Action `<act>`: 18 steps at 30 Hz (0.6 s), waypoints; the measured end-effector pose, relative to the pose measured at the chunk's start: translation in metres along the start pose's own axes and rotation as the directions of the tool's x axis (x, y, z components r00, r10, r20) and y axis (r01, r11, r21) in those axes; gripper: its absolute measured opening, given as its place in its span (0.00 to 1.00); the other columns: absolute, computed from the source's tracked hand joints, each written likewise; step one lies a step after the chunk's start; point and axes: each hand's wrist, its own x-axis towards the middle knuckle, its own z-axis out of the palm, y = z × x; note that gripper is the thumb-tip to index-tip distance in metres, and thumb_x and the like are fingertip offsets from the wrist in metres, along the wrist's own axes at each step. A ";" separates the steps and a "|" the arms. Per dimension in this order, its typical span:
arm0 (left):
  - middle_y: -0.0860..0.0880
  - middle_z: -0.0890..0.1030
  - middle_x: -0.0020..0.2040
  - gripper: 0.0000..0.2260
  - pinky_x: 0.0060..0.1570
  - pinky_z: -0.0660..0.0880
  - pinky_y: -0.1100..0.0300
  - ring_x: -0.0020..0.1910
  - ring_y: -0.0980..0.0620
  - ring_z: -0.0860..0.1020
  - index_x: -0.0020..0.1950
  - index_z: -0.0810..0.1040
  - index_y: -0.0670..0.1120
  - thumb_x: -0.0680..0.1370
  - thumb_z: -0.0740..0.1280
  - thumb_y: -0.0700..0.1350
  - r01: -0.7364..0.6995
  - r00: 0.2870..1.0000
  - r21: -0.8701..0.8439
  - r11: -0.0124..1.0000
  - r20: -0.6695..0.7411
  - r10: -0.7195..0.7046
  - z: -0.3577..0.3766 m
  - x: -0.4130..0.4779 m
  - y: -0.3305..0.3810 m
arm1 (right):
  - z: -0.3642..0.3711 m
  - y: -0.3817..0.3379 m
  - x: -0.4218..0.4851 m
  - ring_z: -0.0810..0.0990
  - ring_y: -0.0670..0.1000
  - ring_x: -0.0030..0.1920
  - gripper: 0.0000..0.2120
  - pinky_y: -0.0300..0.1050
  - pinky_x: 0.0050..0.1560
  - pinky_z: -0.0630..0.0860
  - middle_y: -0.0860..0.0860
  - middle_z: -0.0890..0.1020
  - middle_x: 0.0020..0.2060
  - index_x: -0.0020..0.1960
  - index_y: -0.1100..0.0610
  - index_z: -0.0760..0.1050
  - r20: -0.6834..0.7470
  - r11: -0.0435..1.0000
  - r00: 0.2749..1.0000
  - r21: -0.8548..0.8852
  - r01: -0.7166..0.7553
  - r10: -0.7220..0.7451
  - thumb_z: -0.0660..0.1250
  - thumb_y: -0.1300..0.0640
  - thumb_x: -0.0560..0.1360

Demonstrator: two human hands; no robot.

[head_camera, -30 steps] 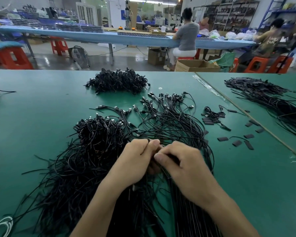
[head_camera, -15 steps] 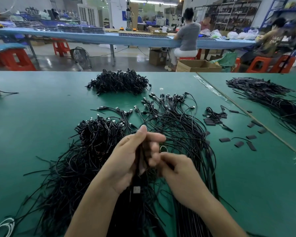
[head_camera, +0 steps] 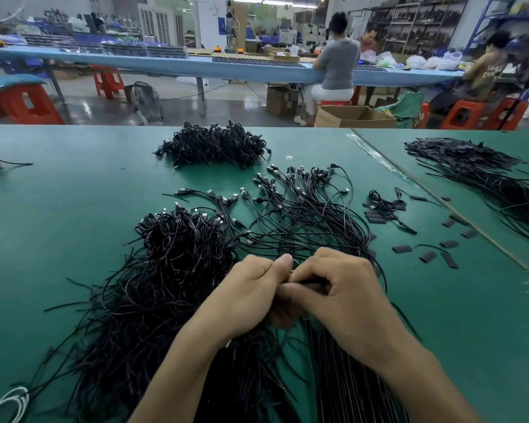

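Note:
My left hand (head_camera: 251, 297) and my right hand (head_camera: 345, 297) meet over the middle of a green table (head_camera: 74, 209), fingers curled, both gripping a thin black cable (head_camera: 310, 283) between them. The cable's ends are hidden by my fingers. Under my hands lies a big spread of loose black cables (head_camera: 303, 215) with USB plugs fanned out toward the far side. A tangled heap of the same cables (head_camera: 184, 236) sits left of my hands.
A bundled cable pile (head_camera: 211, 145) lies farther back. Short black sleeve pieces (head_camera: 425, 251) are scattered at right, past them another cable heap (head_camera: 477, 166). A white cord (head_camera: 6, 404) shows at the bottom left. People sit at a blue bench (head_camera: 196, 67) beyond.
My left hand, raised with fingers extended half a second ago, has come down and curled. Both hands are pressed together again on the cable.

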 end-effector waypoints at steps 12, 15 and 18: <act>0.50 0.76 0.29 0.20 0.23 0.69 0.67 0.24 0.56 0.73 0.37 0.82 0.45 0.80 0.61 0.56 -0.093 0.988 -0.675 0.732 0.030 0.153 -0.013 -0.004 0.007 | 0.023 0.003 -0.006 0.70 0.41 0.28 0.14 0.31 0.30 0.64 0.38 0.77 0.29 0.38 0.41 0.77 0.106 0.966 0.981 0.187 -0.181 0.163 0.65 0.53 0.81; 0.43 0.85 0.44 0.20 0.39 0.80 0.63 0.42 0.48 0.85 0.49 0.86 0.42 0.79 0.60 0.54 -0.189 0.982 -0.666 0.722 -0.136 0.131 -0.009 0.003 0.001 | 0.032 -0.001 -0.012 0.76 0.39 0.37 0.09 0.33 0.38 0.71 0.38 0.79 0.38 0.50 0.47 0.79 0.244 0.988 0.961 0.043 -0.148 0.133 0.61 0.53 0.83; 0.43 0.86 0.52 0.19 0.49 0.80 0.61 0.53 0.47 0.84 0.58 0.82 0.41 0.80 0.59 0.52 -0.299 0.943 -0.460 0.836 -0.278 0.184 -0.003 0.009 -0.005 | 0.033 -0.002 -0.015 0.79 0.44 0.49 0.10 0.45 0.50 0.78 0.41 0.79 0.48 0.58 0.48 0.76 0.326 0.990 0.938 -0.108 -0.091 0.122 0.57 0.50 0.84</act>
